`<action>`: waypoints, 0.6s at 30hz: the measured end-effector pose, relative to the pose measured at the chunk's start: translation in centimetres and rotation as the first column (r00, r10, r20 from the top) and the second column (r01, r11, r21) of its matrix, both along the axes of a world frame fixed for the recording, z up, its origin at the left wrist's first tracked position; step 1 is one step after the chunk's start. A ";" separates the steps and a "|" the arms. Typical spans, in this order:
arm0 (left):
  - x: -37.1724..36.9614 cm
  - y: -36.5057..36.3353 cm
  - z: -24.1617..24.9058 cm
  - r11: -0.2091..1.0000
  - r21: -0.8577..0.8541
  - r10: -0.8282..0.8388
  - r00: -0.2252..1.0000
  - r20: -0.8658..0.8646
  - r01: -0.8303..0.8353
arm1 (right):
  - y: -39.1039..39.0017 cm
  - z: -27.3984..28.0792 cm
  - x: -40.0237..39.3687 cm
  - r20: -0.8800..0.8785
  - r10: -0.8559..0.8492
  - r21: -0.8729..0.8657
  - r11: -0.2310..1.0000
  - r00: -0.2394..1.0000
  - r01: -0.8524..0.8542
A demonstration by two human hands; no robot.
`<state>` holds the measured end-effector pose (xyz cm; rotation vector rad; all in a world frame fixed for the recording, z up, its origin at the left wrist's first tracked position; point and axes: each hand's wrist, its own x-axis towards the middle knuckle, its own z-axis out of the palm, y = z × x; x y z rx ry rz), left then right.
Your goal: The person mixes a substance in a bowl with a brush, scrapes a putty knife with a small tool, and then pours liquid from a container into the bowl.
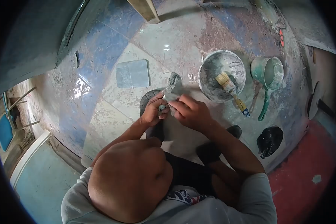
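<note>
- Support for the grey piece (173,81) is coming from both hands: my left grip (152,111) is holding it near its lower end, fingers curled, while my right grip (190,112) is pinching its side.
- Paste-like smears are coating it, so I am judging that it could be twisting loose if either pinch is slackening.
- Its far end is sticking out unsupported; too hard a squeeze near the base could be cracking or denting it, if it is soft or brittle.
- My left forearm is slanting up from below, its hand turning inward; my right is reaching across from the other side, back of the hand facing up, fingers pointing left.
- Beyond my right hand, a brush (229,87) is leaning across the rim of the bowl (202,84), its handle overhanging; a careless knuckle could be tipping it onto the floor (168,41).
- Farther right, a green-handled pot (256,69) is standing beside the bowl, its handle pointing towards me, possibly catching my sleeve.
</note>
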<state>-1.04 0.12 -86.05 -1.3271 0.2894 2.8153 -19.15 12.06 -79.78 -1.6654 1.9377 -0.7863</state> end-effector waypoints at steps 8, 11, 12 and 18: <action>-0.3 0.3 0.1 0.999 -0.025 0.027 0.999 0.023 -0.026 | -0.5 -3.3 1.3 -0.055 0.035 -0.075 0.996 0.998 -0.039; 0.0 0.0 0.1 1.000 0.017 0.009 0.996 -0.086 -0.008 | -0.6 -4.5 0.9 -0.228 0.076 -0.111 0.988 0.971 -0.103; 0.0 0.0 0.2 0.999 0.039 0.025 0.997 -0.075 -0.022 | -0.7 -4.8 0.8 -0.226 0.075 -0.108 0.989 0.971 -0.102; -0.3 0.0 0.7 0.999 0.017 0.051 0.997 -0.056 -0.050 | -0.8 -6.4 1.3 -0.073 -0.026 -0.215 0.977 0.997 0.010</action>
